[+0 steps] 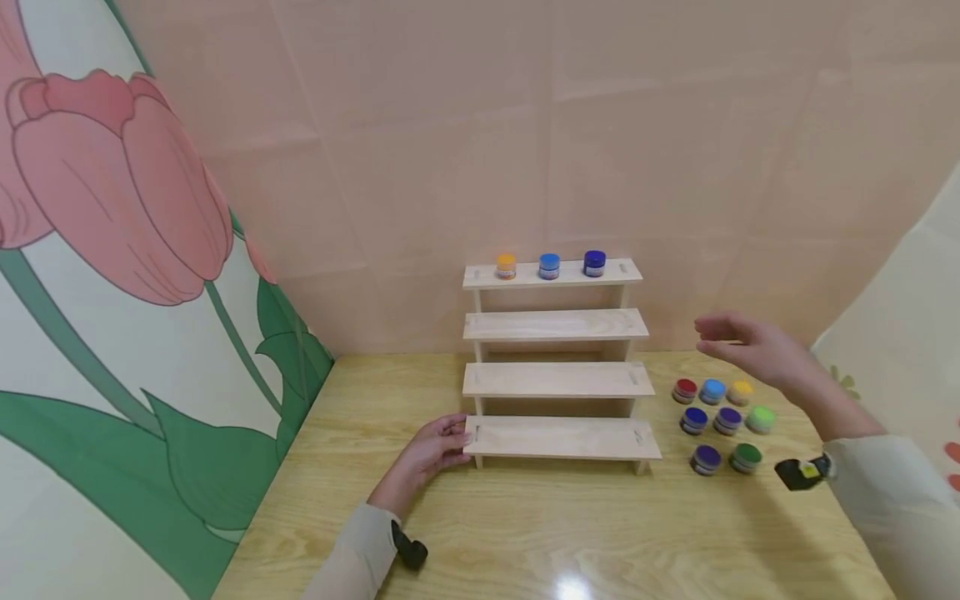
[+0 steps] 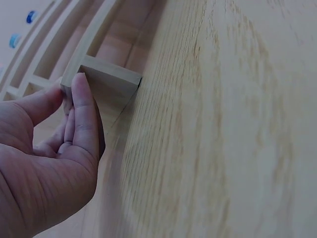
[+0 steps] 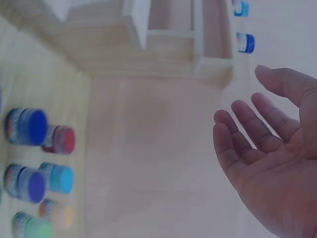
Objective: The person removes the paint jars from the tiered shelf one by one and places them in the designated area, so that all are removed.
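A pale wooden four-step rack (image 1: 558, 379) stands on the table. My left hand (image 1: 433, 450) pinches the left end of its lowest step; the left wrist view shows the thumb above and fingers (image 2: 84, 114) at the board's edge. On the top step sit an orange jar (image 1: 506, 267), a light blue jar (image 1: 549, 267) and a dark blue jar (image 1: 594, 264), side by side. My right hand (image 1: 757, 346) is raised in the air right of the rack, holding nothing, its fingers (image 3: 265, 121) loosely bent and apart from the thumb.
Several small paint jars stand in rows on the table right of the rack, among them a red jar (image 1: 684, 390), a yellow jar (image 1: 740, 392), a light green jar (image 1: 761, 419) and a dark green jar (image 1: 746, 457). A pinkish sheet (image 1: 420, 167) hangs behind the wooden table (image 1: 525, 533).
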Motion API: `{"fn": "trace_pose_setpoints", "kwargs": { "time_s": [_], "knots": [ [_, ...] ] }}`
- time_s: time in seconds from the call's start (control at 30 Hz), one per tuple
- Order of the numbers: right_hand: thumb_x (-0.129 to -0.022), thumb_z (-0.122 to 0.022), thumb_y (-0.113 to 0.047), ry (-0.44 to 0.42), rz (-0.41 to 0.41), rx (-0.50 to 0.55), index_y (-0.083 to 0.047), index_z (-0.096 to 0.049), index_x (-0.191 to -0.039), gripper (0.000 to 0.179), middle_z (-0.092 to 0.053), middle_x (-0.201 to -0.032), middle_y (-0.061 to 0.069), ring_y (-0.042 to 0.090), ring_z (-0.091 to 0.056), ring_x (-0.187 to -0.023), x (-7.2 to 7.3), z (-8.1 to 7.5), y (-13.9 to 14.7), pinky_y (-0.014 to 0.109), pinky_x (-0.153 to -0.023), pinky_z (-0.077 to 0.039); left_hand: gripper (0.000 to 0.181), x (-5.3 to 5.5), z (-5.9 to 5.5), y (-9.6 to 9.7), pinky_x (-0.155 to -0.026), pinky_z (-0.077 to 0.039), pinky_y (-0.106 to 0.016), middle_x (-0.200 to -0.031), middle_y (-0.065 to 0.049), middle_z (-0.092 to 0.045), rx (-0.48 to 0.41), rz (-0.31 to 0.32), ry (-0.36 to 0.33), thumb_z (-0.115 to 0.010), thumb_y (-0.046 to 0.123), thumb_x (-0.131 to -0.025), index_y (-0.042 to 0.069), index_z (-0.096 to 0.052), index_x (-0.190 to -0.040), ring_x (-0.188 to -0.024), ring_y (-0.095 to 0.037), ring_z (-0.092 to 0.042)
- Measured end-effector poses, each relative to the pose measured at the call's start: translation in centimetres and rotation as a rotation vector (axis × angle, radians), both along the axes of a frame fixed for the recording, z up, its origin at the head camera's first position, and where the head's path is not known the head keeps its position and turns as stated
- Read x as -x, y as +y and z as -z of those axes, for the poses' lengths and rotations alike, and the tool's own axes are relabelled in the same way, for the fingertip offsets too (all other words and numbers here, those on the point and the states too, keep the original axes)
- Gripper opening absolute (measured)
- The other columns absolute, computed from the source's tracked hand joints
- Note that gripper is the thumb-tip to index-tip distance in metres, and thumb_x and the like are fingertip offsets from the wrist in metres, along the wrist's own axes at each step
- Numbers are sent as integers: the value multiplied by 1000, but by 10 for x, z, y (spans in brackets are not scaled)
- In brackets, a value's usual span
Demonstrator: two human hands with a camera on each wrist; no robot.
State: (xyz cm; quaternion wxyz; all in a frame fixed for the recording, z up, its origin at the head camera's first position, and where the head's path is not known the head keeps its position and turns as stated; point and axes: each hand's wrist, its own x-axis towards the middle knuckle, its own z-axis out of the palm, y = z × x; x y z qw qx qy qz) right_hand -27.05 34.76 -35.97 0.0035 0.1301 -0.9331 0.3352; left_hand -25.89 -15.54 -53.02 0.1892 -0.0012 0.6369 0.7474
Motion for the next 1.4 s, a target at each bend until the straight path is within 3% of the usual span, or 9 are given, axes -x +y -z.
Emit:
{"fn": "trace_pose_setpoints", "kwargs": {
  "time_s": [0.53,0.83,1.1,1.4],
  "knots": [
    [-101,-58,-48,19,-13,124,-1,-45,-146,66,-53,-141,25,41,-50,-129,33,-42,-53,62,-107,-42,59,4,-1,0,-72,-61,-25,-108,-5,-54,7,-8,-6,-63,-1,-97,-6,-38,-150,-83,-14,-63],
    [-100,-60,-47,16,20,174,0,-46,-146,67,-51,-143,26,42,-47,-131,56,-53,-70,63,-110,-38,58,3,-1,-1,-73,-62,-26,-108,-6,-56,16,-10,7,-63,-1,-97,-7,-39,-150,-85,-15,-65],
    [-100,-59,-51,-4,37,184,-3,-46,-147,69,-48,-146,24,43,-45,-134,71,-58,-82,65,-112,-37,57,1,-3,-1,-72,-62,-26,-107,-6,-57,16,-24,-23,-64,-1,-97,-6,-41,-149,-85,-16,-66],
    [-102,-61,-38,13,43,221,-1,-47,-146,60,-49,-146,24,42,-45,-134,88,-62,-97,61,-112,-38,58,-2,-3,1,-74,-62,-27,-109,-7,-57,25,-20,-13,-65,0,-96,-6,-40,-149,-86,-16,-65]
  ]
}}
